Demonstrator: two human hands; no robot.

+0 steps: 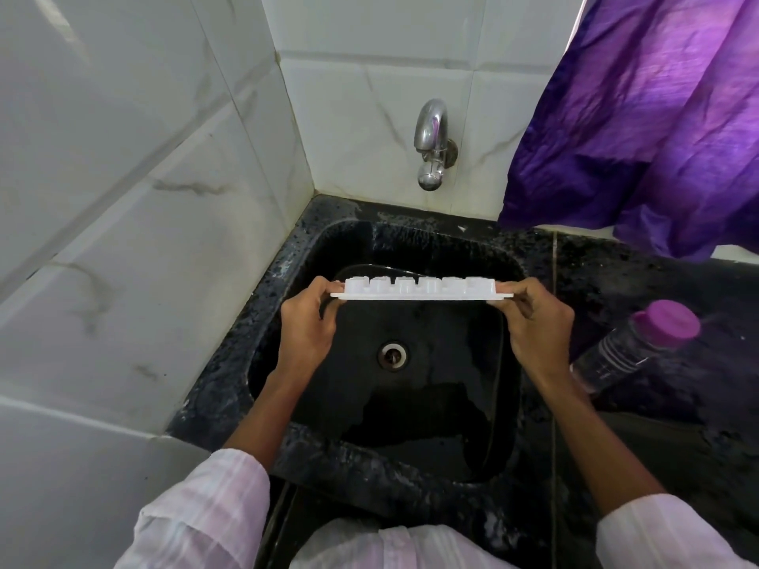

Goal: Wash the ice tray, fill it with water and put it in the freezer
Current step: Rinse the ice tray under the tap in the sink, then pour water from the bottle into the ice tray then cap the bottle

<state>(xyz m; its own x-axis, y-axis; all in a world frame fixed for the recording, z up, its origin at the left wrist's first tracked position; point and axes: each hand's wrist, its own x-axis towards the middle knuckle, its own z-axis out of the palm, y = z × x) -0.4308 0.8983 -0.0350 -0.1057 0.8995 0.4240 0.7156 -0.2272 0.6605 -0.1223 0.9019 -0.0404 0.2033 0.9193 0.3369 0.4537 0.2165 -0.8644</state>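
Note:
A white plastic ice tray (421,288) hangs over the black sink (509,256), turned so the bottoms of its cells face up and away from me. My left hand (308,326) pinches its left end. My right hand (534,322) pinches its right end. The tray is level, above the far half of the basin. A chrome tap (431,141) juts from the tiled back wall above the sink; no water runs from it. The drain (393,355) lies below the tray.
White marble-look tiles form the wall on the left and behind. A purple curtain (640,117) hangs at the upper right over the black speckled counter (657,281). A dark bottle with a purple cap (640,342) lies on the counter right of the sink.

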